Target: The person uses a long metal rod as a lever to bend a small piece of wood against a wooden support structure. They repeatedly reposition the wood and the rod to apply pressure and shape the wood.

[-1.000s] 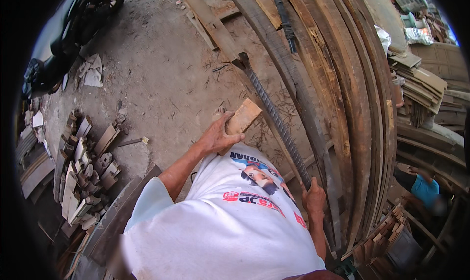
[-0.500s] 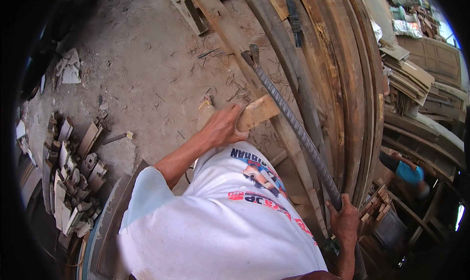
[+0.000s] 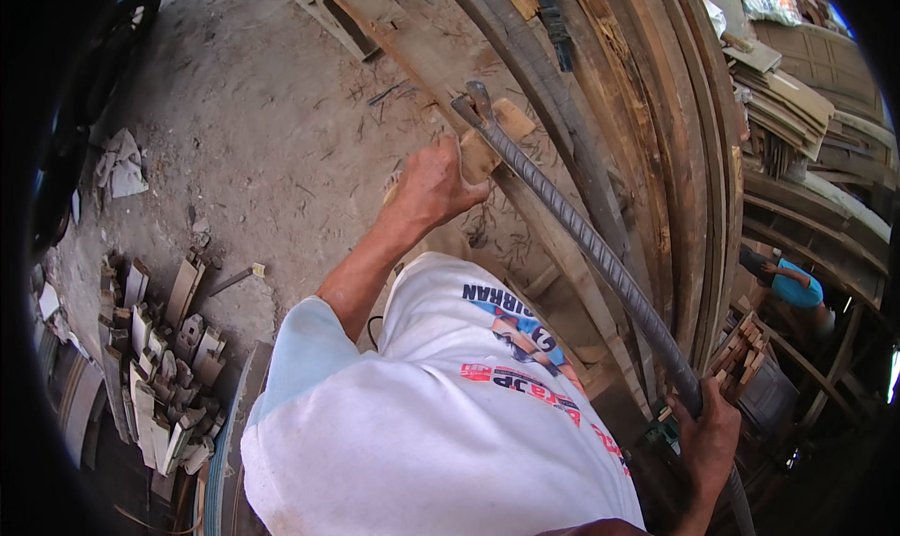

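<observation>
My right hand (image 3: 708,435) is closed around the lower part of a long ribbed steel pry bar (image 3: 586,236), whose forked end points away at the upper left. My left hand (image 3: 433,187) grips a short wooden block (image 3: 480,157) between thumb and fingers. The block passes behind the bar just below its fork, and its far end shows on the other side. Whether block and bar touch, I cannot tell. Beneath them runs a long wooden beam (image 3: 553,241).
Long timber planks (image 3: 666,161) lie stacked along the right. Wood offcuts (image 3: 150,367) are heaped at the left. Scattered nails and a crumpled sheet (image 3: 122,166) lie on the dirt floor (image 3: 253,96). A person in a blue shirt (image 3: 797,285) is at the far right.
My left hand has moved the block forward along the bar, toward its forked end. My right hand, still gripping the bar, appears lower and further right. The whole view has shifted slightly.
</observation>
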The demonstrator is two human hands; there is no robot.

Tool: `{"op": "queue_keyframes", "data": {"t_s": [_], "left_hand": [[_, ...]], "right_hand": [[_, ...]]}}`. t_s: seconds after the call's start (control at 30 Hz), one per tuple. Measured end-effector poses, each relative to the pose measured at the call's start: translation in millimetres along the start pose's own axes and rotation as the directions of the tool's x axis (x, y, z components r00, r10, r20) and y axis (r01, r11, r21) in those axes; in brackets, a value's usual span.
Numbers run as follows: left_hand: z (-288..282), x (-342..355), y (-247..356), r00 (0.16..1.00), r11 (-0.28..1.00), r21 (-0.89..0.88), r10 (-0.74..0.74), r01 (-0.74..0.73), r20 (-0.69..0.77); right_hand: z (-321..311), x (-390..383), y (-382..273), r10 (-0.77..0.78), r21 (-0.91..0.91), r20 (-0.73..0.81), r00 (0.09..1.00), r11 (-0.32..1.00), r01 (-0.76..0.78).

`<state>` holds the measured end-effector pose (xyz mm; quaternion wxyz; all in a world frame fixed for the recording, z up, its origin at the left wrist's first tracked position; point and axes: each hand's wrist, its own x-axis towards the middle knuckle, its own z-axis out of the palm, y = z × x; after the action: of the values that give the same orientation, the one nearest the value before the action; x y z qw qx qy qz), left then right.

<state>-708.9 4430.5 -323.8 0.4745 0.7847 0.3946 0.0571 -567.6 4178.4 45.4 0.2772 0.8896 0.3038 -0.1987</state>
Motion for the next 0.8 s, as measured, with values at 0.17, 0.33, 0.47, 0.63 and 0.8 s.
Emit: {"op": "queue_keyframes", "data": {"t_s": [0.17, 0.33, 0.47, 0.63, 0.8], "left_hand": [[6, 1, -2, 0.999, 0.998, 0.06, 0.01, -0.012, 0.04], [-10, 4, 2, 0.986, 1.0, 0.018, 0.002, -0.005, 0.167], [-9, 7, -1, 0.973, 0.996, -0.015, -0.085, 0.091, 0.216], [-6, 7, 0, 0.948, 0.979, -0.043, -0.18, 0.197, 0.261], [0, 6, -1, 0.966, 0.98, -0.062, -0.174, 0.188, 0.191]], "right_hand": [[57, 9, 21, -0.019, 0.023, -0.091, 0.996, 1.0, 0.021], [35, 10, 13, 0.061, 0.105, 0.09, 0.994, 0.992, -0.07], [7, 9, 12, 0.1, 0.118, 0.362, 0.927, 0.981, -0.152], [58, -19, 26, 0.1, 0.207, 0.316, 0.943, 0.963, -0.172], [78, -23, 35, 0.012, 0.231, 0.205, 0.979, 0.971, -0.06]]}}
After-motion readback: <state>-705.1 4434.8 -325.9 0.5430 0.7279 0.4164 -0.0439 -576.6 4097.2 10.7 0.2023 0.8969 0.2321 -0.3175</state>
